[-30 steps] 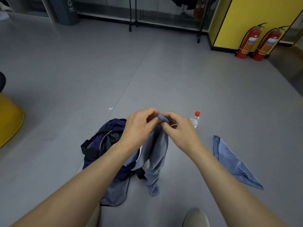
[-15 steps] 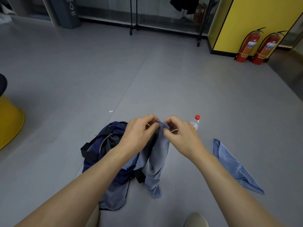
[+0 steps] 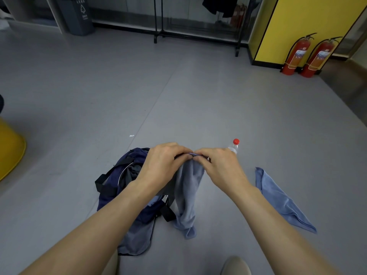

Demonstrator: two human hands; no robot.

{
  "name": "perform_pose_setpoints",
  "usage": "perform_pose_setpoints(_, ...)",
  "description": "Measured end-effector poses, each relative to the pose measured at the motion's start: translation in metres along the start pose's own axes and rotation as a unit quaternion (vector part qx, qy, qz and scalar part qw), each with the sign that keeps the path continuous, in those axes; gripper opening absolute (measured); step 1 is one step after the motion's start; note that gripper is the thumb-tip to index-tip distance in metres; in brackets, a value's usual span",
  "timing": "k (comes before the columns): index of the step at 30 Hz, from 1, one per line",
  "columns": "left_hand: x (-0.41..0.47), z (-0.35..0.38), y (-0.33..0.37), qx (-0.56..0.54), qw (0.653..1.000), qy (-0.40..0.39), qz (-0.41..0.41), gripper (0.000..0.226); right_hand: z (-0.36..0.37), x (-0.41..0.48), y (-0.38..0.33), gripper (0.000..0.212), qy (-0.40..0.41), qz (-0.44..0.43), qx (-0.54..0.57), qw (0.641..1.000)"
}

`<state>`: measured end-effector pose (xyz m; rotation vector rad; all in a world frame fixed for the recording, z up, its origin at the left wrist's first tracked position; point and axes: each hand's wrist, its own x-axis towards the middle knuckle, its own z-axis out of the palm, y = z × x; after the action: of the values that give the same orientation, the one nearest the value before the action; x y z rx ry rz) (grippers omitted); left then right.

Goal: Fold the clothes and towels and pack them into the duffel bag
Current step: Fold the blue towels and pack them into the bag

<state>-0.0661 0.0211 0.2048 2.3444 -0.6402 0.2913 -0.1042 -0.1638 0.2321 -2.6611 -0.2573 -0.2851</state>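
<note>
A grey-blue towel (image 3: 187, 191) hangs bunched from both my hands, its lower end touching the floor. My left hand (image 3: 162, 161) and my right hand (image 3: 220, 165) pinch its top edge close together, fingertips nearly meeting. Below and left lies the navy duffel bag (image 3: 127, 175), open, with dark clothing inside and black straps; my left forearm hides part of it. A second blue towel (image 3: 282, 201) lies crumpled on the floor to the right.
A clear water bottle with a red cap (image 3: 235, 144) stands just behind my right hand. A yellow tub (image 3: 10, 149) sits at the far left. Two fire extinguishers (image 3: 305, 54) and a garment rack (image 3: 196, 26) stand at the back. My shoe (image 3: 235, 265) shows at the bottom.
My hands stay together on the towel's top edge, the fingers shifting their pinch slightly. The towel hangs much as before.
</note>
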Motion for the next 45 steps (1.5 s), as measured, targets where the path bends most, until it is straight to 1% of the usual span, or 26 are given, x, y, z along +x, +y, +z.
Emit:
perform_pose_setpoints(3,0.002,0.004,-0.004,0.019,1.000,-0.006,-0.012,0.016,-0.003,-0.001,-0.001,0.018,0.040,-0.003,0.015,0.999)
perform_pose_setpoints(4,0.002,0.004,-0.007,0.022,1.000,-0.007,-0.021,0.016,-0.003,-0.002,0.000,0.017,0.041,0.006,0.027,0.999)
perform_pose_setpoints(7,0.007,0.001,-0.017,0.029,0.999,-0.012,-0.037,0.016,-0.004,-0.003,0.002,0.010,0.018,0.045,0.043,0.998)
perform_pose_setpoints(10,0.006,0.000,-0.024,0.024,0.999,-0.011,-0.044,0.018,-0.008,-0.007,0.008,0.010,-0.007,0.037,-0.006,0.999)
perform_pose_setpoints(12,0.003,0.001,-0.026,0.015,0.999,-0.008,-0.048,0.020,-0.008,-0.012,0.009,0.007,-0.022,0.030,-0.003,0.999)
perform_pose_setpoints(15,0.000,0.005,-0.023,0.010,0.999,-0.012,-0.032,0.022,-0.001,-0.019,0.011,0.030,-0.045,0.026,-0.012,0.999)
perform_pose_setpoints(17,0.001,0.009,-0.020,0.032,0.999,-0.022,-0.014,0.023,0.008,-0.021,0.017,0.030,-0.038,0.028,-0.033,0.998)
perform_pose_setpoints(19,0.001,0.013,-0.021,0.058,0.998,-0.038,-0.009,0.024,0.012,-0.023,0.026,0.028,-0.024,0.048,-0.017,0.998)
perform_pose_setpoints(21,0.001,0.017,-0.028,0.078,0.995,-0.055,-0.024,0.024,0.011,-0.026,0.035,0.028,-0.005,0.070,0.008,0.998)
perform_pose_setpoints(23,0.001,0.020,-0.040,0.083,0.992,-0.070,-0.056,0.025,0.007,-0.028,0.044,0.027,0.006,0.086,0.029,0.996)
perform_pose_setpoints(26,-0.001,0.022,-0.057,0.101,0.984,-0.094,-0.113,0.025,0.000,-0.032,0.062,0.026,-0.009,0.116,0.051,0.992)
perform_pose_setpoints(28,-0.005,0.022,-0.070,0.136,0.978,-0.094,-0.130,0.020,-0.004,-0.032,0.081,0.025,-0.014,0.149,0.063,0.987)
perform_pose_setpoints(30,-0.009,0.025,-0.078,0.157,0.973,-0.089,-0.146,0.020,-0.010,-0.030,0.098,0.024,-0.011,0.178,0.077,0.981)
perform_pose_setpoints(34,0.012,0.028,-0.078,0.164,0.962,-0.109,-0.189,0.025,-0.017,-0.009,0.119,0.022,-0.028,0.185,0.057,0.981)
perform_pose_setpoints(36,0.038,0.030,-0.079,0.156,0.962,-0.096,-0.204,0.021,-0.022,0.011,0.134,0.020,-0.004,0.203,0.068,0.977)
perform_pose_setpoints(38,0.063,0.032,-0.079,0.131,0.965,-0.079,-0.213,0.020,-0.025,0.032,0.150,0.015,0.036,0.227,0.148,0.962)
perform_pose_setpoints(39,0.074,0.035,-0.079,0.091,0.968,-0.065,-0.225,0.020,-0.026,0.040,0.156,0.015,0.052,0.238,0.199,0.949)
perform_pose_setpoints(40,0.087,0.038,-0.078,0.018,0.968,-0.039,-0.249,0.019,-0.027,0.049,0.161,0.019,0.068,0.241,0.239,0.938)
perform_pose_setpoints(41,0.099,0.041,-0.079,-0.080,0.956,-0.014,-0.282,0.017,-0.027,0.056,0.164,0.025,0.082,0.235,0.254,0.935)
perform_pose_setpoints(42,0.109,0.041,-0.075,-0.167,0.937,0.007,-0.306,0.016,-0.026,0.063,0.170,0.028,0.092,0.224,0.248,0.938)
perform_pose_setpoints(43,0.123,0.039,-0.075,-0.227,0.923,0.034,-0.310,0.017,-0.027,0.072,0.172,0.027,0.104,0.210,0.220,0.947)
perform_pose_setpoints(45,0.149,0.032,-0.076,-0.258,0.924,0.069,-0.273,0.023,-0.037,0.089,0.178,0.023,0.123,0.169,0.163,0.964)
